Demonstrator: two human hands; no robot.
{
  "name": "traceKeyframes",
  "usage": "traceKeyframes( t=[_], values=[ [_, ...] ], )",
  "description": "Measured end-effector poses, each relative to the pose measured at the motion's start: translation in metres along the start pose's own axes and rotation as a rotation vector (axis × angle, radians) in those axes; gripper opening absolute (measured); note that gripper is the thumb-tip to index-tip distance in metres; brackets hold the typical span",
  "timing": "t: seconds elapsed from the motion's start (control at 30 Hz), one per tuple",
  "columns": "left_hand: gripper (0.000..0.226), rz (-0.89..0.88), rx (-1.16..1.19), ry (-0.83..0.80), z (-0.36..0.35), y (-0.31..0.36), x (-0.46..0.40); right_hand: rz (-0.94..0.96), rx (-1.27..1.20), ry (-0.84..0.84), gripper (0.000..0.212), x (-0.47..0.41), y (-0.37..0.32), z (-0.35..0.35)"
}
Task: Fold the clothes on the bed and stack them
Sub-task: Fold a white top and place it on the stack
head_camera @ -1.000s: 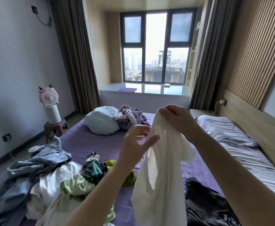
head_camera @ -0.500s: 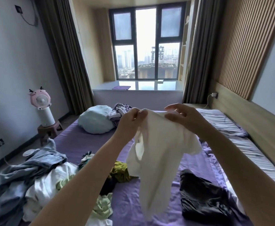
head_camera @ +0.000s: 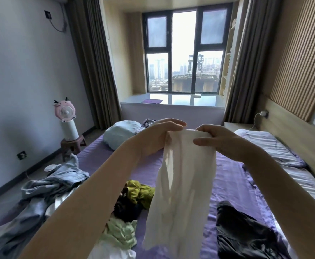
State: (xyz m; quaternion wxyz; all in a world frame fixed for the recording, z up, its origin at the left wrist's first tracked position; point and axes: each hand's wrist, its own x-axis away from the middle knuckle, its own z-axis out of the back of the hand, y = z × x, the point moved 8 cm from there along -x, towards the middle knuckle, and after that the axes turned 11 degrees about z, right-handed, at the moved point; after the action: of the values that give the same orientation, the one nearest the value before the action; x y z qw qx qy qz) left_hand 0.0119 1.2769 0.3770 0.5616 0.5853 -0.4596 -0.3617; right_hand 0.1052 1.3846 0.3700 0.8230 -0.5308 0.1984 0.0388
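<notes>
A thin white garment (head_camera: 181,193) hangs in the air above the purple bed (head_camera: 233,186), held by its top edge. My left hand (head_camera: 158,135) pinches the left end of that edge and my right hand (head_camera: 220,141) pinches the right end. The cloth drops long and narrow between my forearms. On the bed's left lies a heap of unfolded clothes: a blue-grey piece (head_camera: 46,191), an olive one (head_camera: 138,191), a pale green one (head_camera: 121,234) and white ones. A dark crumpled garment (head_camera: 246,234) lies at the lower right.
A pale blue bundle (head_camera: 121,133) and a purple-grey cloth lie at the bed's far end. A striped pillow (head_camera: 268,146) lies along the wooden headboard on the right. A pink fan (head_camera: 65,111) stands on a stool by the left wall. The window is straight ahead.
My left hand has come up from below and taken the garment's top edge. Both hands now hold it at the same height, and the cloth hangs straighter and narrower.
</notes>
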Motion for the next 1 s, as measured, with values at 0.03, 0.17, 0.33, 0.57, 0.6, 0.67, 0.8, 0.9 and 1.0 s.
traceKeyframes(
  t=[0.03,0.17,0.33,0.57,0.6,0.67,0.8,0.9,1.0],
  values=[
    [0.020,-0.019,0.005,0.034,0.007,0.001,-0.001,-0.010,-0.035,-0.017,0.031,-0.002,-0.001,-0.004],
    [0.028,-0.109,-0.097,0.126,0.024,-0.004,0.000,-0.013,-0.039,-0.046,0.019,-0.011,-0.007,-0.020],
    [0.036,-0.184,-0.136,0.148,0.029,-0.018,0.008,-0.028,-0.020,-0.003,0.009,-0.022,-0.015,-0.032],
    [0.013,0.124,-0.299,0.150,0.052,-0.146,0.023,-0.041,-0.178,0.332,0.012,-0.023,-0.007,0.009],
    [0.016,0.144,-0.294,0.155,0.060,-0.158,0.027,-0.044,-0.217,0.380,0.012,-0.019,-0.002,0.019],
    [0.017,0.159,-0.278,0.172,0.070,-0.170,0.033,-0.066,-0.298,0.478,0.013,-0.011,0.015,0.037],
    [0.024,0.110,-0.140,0.298,0.080,-0.157,0.037,-0.182,-0.372,0.670,0.016,0.010,0.063,0.065],
    [0.016,0.043,-0.234,0.385,0.074,-0.130,0.034,-0.269,-0.440,0.824,0.017,0.031,0.097,0.081],
    [0.027,-0.009,-0.518,0.438,0.065,-0.109,0.025,-0.258,-0.406,0.874,0.021,0.045,0.110,0.091]
  ],
)
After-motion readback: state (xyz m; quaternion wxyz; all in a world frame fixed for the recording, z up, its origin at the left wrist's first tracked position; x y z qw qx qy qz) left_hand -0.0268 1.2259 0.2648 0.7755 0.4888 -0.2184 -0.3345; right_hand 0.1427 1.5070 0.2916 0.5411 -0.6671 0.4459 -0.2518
